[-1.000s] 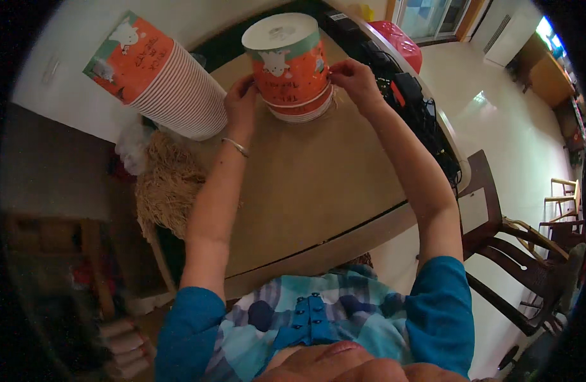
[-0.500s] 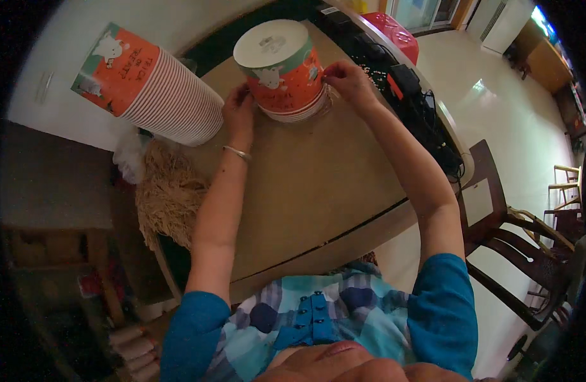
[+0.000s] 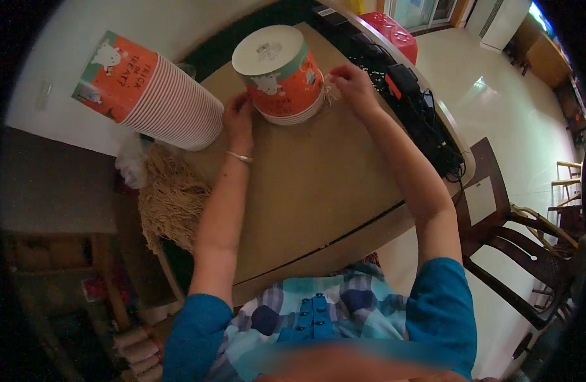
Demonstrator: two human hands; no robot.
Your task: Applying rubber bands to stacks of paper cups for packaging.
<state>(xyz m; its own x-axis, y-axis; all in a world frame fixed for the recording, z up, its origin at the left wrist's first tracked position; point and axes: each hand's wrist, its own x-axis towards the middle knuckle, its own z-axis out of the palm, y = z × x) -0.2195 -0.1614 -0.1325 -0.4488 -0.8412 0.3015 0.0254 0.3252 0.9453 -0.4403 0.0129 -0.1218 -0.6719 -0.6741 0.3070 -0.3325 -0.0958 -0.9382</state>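
A short stack of orange and green paper cups (image 3: 285, 95) stands upside down on the brown board, its white base upward. Against its left side, near the lower rims, sits my left hand (image 3: 239, 118), fingers curled in and their tips partly hidden. My right hand (image 3: 355, 90) is just off the stack's right side, thumb and fingers pinched together. Thin beige strands (image 3: 329, 97) hang by these fingertips, between hand and cups. A tall nested stack of the same paper cups (image 3: 172, 102) leans at the left. Beside my left forearm lies a bundle of beige string (image 3: 172, 197).
Black adapters and cables (image 3: 427, 114) line the table's right edge. A red plastic stool (image 3: 390, 35) is beyond it. A dark wooden chair (image 3: 497, 235) stands at the right. Crumpled clear plastic (image 3: 130, 162) lies by the string bundle.
My right hand has drawn slightly right, away from the cups, and strands now show beside it. The short cup stack has tilted or shifted a little; my left hand stays by its side.
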